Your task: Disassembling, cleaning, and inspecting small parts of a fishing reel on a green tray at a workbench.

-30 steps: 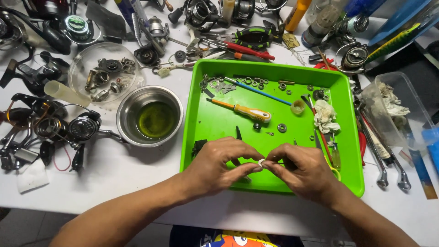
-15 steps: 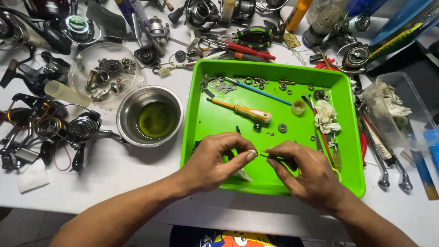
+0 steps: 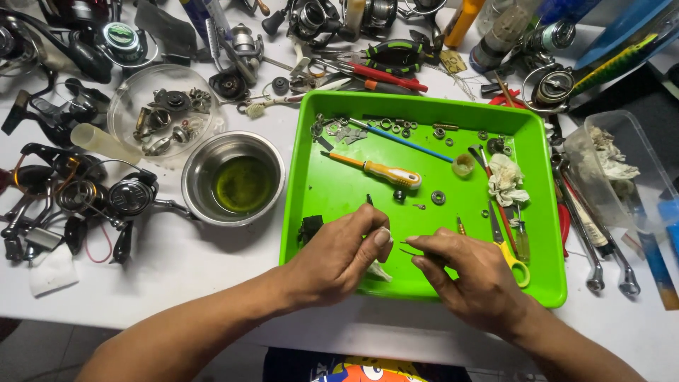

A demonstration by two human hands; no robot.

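Left hand (image 3: 343, 258) pinches tiny part, too small to identify, low over green tray (image 3: 544, 212). Right hand (image 3: 470, 272) closed on fine tweezers (image 3: 414, 247), tips aimed at part. Tray rim contains loose screws; screwdriver (image 3: 375, 168) parked within reach.

orange bottle (image 3: 463, 21) at top edge, clear plastic bottle (image 3: 503, 32) beside it

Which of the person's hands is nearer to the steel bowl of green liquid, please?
Left. The left hand lies just right of and below the steel bowl; the right hand is farther right, over the green tray.
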